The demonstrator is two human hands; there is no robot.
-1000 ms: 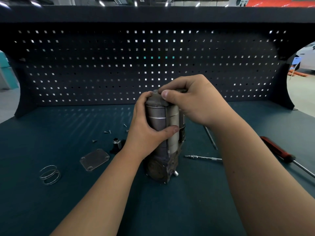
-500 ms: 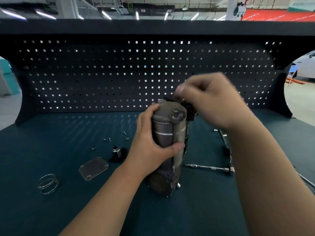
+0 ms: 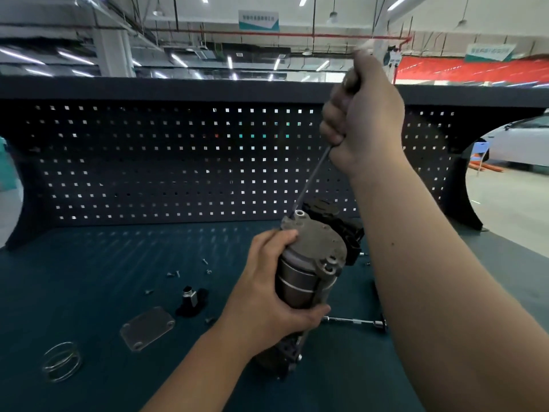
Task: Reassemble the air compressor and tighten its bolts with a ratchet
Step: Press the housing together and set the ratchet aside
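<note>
Both hands closed: our left hand (image 3: pixel 267 298) wraps upright grey cylindrical metal compressor (image 3: pixel 309 263); our right hand (image 3: pixel 365 123) fists long thin metal rod (image 3: pixel 312 179), slanting down-left from grip toward cap's bolt hole (image 3: pixel 300 216).

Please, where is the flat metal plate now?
In the head view the flat plate lies on the bench mat, left of the compressor, between the wire spring and the small black fitting.

Two arms of one person, seen from the wearer's own viewpoint. The left hand (image 3: pixel 267 292) and right hand (image 3: pixel 365 120) are bare. The left forearm (image 3: pixel 190 370) and right forearm (image 3: pixel 439 292) are bare too. A small dark spot (image 3: pixel 393 243) marks the right forearm.
</note>
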